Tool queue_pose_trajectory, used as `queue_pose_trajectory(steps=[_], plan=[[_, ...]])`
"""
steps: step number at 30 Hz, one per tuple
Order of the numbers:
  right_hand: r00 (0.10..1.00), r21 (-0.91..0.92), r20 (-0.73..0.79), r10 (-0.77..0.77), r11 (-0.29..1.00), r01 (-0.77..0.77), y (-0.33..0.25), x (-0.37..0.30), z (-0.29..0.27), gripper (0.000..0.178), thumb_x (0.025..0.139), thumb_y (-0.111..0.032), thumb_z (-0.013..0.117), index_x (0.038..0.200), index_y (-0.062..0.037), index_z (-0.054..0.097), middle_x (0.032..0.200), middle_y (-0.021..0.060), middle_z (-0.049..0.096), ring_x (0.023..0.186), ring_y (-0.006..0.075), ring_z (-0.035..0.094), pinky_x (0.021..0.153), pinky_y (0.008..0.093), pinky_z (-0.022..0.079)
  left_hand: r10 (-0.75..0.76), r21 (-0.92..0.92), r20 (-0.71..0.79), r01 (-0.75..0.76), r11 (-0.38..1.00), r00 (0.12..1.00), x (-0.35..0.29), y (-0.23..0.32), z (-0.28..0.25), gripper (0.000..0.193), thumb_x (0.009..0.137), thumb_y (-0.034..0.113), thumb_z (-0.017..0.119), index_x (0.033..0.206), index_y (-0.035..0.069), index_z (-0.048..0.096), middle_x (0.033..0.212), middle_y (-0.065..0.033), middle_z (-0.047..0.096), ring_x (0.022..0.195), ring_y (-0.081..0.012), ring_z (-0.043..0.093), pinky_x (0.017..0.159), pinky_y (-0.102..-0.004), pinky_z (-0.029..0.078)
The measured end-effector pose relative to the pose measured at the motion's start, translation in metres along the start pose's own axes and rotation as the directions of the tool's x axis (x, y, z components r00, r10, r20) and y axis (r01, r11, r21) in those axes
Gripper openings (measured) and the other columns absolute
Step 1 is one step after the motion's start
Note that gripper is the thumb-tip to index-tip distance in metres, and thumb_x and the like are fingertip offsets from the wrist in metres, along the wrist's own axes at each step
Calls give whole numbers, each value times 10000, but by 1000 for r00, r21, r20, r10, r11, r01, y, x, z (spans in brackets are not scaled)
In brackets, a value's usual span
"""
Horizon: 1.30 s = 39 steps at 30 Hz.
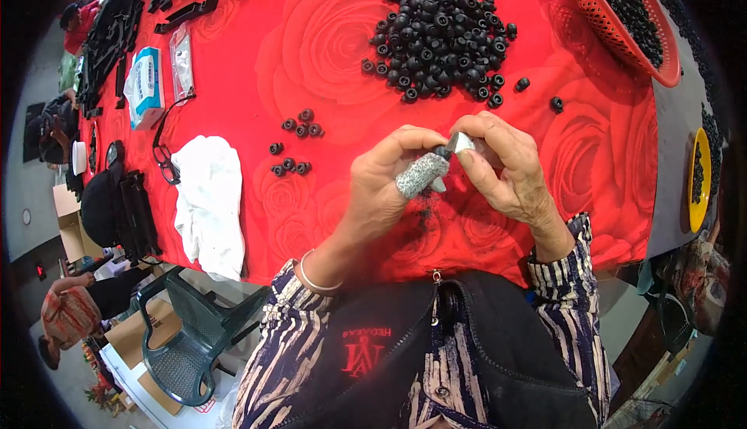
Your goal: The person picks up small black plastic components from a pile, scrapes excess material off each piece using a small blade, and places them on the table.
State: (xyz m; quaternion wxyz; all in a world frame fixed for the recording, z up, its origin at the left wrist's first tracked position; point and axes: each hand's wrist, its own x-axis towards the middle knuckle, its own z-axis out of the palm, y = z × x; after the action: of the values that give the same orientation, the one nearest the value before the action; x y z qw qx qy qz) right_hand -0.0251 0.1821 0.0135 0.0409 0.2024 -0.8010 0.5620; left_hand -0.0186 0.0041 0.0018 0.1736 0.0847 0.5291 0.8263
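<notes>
My left hand (380, 176) pinches a small black round plastic part (442, 151). A grey speckled finger cover (421, 176) wraps one of its digits. Close against the part, my right hand (510, 166) grips a small blade (461, 143) with a pale, shiny face; its handle is hidden by the fingers. Dark shavings (425, 213) lie on the cloth below my hands. Beyond them is a big pile of similar black parts (443, 36), with a few strays at its right. Several more parts (302, 127) sit in a loose group left of my left hand.
A red flowered cloth (327, 48) covers the table. At left are a white cloth (208, 203), eyeglasses (166, 164), a tissue pack (145, 87) and long black pieces (117, 32). A red basket (615, 28) and yellow tray (699, 180) stand right. Other people are at far left.
</notes>
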Motion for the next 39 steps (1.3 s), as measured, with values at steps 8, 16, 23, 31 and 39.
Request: queue_pose_trajectory(steps=[8, 16, 23, 31, 39], plan=[[1000, -28, 0, -16, 999, 16, -1, 1, 1, 192, 767, -40, 581, 943, 20, 537, 689, 105, 490, 569, 219, 509, 502, 311, 397, -22, 24, -9, 22, 999, 1000, -1, 0, -1, 230, 844, 13, 572, 1062, -45, 525, 955, -75, 534, 779, -115, 564, 646, -233, 512], [1000, -37, 0, -5, 999, 5, 0, 1, 1, 198, 750, -28, 590, 936, 22, 544, 666, 105, 473, 543, 226, 499, 487, 318, 390, -21, 18, -15, 21, 1000, 1000, -1, 1, 0, 232, 846, 42, 584, 1056, -37, 524, 924, -56, 544, 767, -101, 560, 633, -225, 495], [1000, -29, 25, 8, 1000, -7, 1, 1, 0, 185, 749, -23, 592, 921, 30, 552, 657, 114, 482, 540, 228, 501, 490, 320, 390, -76, 17, -28, 77, 997, 997, -3, 1, 2, 229, 856, 64, 581, 1057, -29, 521, 889, -38, 550, 736, -90, 556, 626, -208, 472], [999, -27, 41, 26, 999, -25, 1, 1, 0, 165, 762, -22, 587, 914, 34, 558, 667, 125, 503, 562, 249, 525, 505, 332, 403, -69, 9, -44, 69, 998, 997, -4, -5, 0, 227, 872, 83, 561, 1065, -21, 505, 877, -27, 549, 736, -68, 533, 613, -198, 448], [999, -41, 26, 19, 999, -18, 4, 1, 1, 150, 764, -22, 581, 904, 27, 561, 677, 131, 519, 585, 267, 545, 523, 337, 420, -74, -4, -78, 74, 997, 994, -3, -7, 4, 212, 875, 78, 553, 1058, -19, 507, 865, -27, 554, 719, -67, 533, 612, -200, 452]])
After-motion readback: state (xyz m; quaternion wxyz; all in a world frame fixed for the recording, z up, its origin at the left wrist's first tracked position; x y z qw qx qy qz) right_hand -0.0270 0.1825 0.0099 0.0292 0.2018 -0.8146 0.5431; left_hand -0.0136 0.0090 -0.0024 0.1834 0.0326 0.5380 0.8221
